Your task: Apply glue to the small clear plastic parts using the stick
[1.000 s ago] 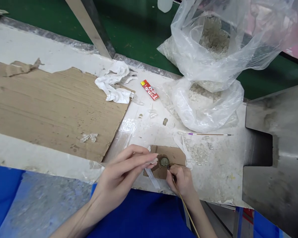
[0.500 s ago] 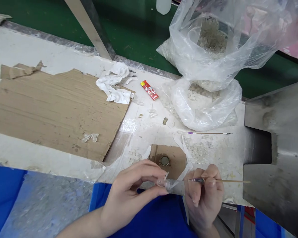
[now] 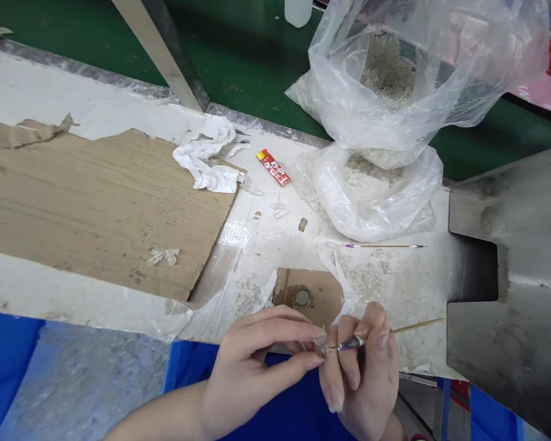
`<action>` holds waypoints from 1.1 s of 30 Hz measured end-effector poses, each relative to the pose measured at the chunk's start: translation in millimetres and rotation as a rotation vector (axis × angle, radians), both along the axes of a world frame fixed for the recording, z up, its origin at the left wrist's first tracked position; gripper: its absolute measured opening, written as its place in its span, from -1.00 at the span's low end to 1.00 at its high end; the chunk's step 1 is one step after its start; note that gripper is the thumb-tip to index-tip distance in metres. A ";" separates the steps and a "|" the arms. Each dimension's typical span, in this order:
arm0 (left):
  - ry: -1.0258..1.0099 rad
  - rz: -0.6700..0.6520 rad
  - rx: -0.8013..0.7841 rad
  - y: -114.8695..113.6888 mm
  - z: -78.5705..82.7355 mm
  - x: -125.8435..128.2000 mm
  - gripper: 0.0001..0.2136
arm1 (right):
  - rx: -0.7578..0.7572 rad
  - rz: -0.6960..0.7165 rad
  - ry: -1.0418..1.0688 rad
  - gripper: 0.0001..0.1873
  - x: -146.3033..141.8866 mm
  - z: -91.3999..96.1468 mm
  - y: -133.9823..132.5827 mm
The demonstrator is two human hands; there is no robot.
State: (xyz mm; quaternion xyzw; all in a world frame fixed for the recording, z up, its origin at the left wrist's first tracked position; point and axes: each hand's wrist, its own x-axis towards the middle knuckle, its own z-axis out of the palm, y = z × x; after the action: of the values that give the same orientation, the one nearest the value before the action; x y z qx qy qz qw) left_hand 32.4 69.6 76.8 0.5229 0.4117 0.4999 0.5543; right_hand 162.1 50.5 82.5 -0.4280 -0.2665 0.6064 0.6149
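Between the thumb and fingertips of my left hand (image 3: 261,355) is a small clear plastic piece (image 3: 320,344); its exact kind is too blurred to tell. My right hand (image 3: 365,367) is closed around a thin paintbrush (image 3: 416,326), its wooden handle pointing right and its tip at the clear piece. The two hands are close together, nearly touching. Just beyond them, a round beaded metal piece (image 3: 302,298) lies on a small cardboard square (image 3: 328,291).
Behind the hands lies a second thin brush (image 3: 386,246). Two plastic bags of clear pieces (image 3: 371,208) stand at the back. A large cardboard sheet (image 3: 105,208), white cloth (image 3: 209,153) and red packet (image 3: 273,168) are to the left. A metal housing (image 3: 514,269) borders the right.
My right hand has moved left with the brush, bringing it up to the clear piece. My left hand has shifted slightly right. The brush handle now tilts upward to the right.
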 end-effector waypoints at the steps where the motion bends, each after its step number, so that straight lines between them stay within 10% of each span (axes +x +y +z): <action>1: -0.010 -0.015 -0.014 0.0 -0.3 -0.9 -0.81 | 0.003 -0.019 -0.018 -0.62 -0.6 -0.5 -0.2; 33: -0.234 -0.086 -0.248 -6.7 2.2 -4.1 -0.61 | 0.213 -0.095 -0.177 -0.80 0.7 -2.0 -11.0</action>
State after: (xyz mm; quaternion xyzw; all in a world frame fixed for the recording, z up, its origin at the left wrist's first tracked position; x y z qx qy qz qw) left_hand 28.3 62.9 79.0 0.4060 0.3800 0.4785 0.6796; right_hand 162.8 39.5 80.5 -0.4244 -0.3619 0.5049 0.6588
